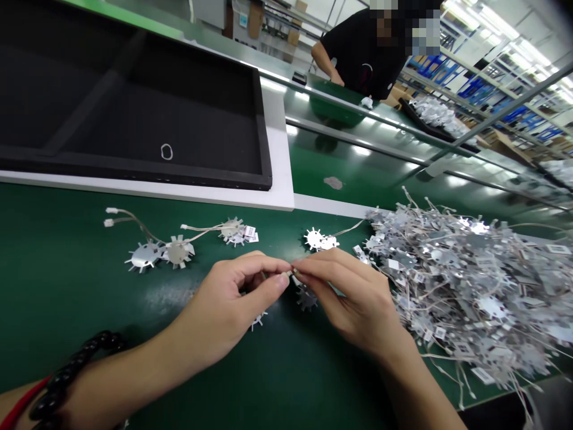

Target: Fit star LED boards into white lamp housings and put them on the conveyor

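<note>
My left hand and my right hand meet fingertip to fingertip over the green tabletop. Thumb and fingers of each are pinched on a small white wire connector, mostly covered by the fingertips. Below and partly behind my right hand is a gear-shaped metal piece; another toothed metal piece shows under my left hand. Beyond my fingers lies a wired pair of toothed metal discs. To the left rest more such discs with white-plugged leads, and a labelled set.
A big heap of wired metal pieces covers the right side. At the back left stands a black tray on a white board. A metal rail runs behind. Across it, a person in a black shirt works beside another pile.
</note>
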`<state>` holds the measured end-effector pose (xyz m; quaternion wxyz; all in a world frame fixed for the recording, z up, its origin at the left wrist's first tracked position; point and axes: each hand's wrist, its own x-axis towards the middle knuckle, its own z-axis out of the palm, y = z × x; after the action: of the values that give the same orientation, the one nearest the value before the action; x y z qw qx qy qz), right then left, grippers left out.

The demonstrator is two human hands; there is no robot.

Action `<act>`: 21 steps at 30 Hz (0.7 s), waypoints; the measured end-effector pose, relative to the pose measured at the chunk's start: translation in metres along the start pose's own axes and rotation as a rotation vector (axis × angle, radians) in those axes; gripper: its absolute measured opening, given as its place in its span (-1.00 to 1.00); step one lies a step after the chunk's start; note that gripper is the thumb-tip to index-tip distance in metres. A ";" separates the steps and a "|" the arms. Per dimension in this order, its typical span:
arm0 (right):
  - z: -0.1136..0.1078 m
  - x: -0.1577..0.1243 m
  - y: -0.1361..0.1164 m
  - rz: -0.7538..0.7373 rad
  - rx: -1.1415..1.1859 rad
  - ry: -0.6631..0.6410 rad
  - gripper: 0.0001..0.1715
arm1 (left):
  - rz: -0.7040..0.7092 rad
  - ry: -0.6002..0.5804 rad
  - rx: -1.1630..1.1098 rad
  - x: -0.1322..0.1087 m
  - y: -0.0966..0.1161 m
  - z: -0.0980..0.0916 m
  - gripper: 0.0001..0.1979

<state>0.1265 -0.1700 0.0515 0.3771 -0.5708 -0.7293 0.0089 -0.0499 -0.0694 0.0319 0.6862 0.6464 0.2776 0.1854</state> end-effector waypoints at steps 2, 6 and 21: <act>0.001 -0.001 0.001 -0.008 -0.006 -0.003 -0.78 | -0.006 0.003 -0.009 0.000 0.000 0.000 -0.79; 0.001 -0.003 0.002 -0.020 -0.017 -0.003 -0.75 | -0.019 -0.002 -0.018 -0.001 0.000 0.000 -0.79; 0.000 -0.002 0.002 -0.059 -0.043 -0.015 -0.68 | -0.036 -0.005 -0.061 -0.001 -0.001 0.000 -0.81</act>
<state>0.1283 -0.1709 0.0501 0.3595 -0.5570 -0.7486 -0.0137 -0.0512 -0.0699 0.0312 0.7094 0.6205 0.2817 0.1799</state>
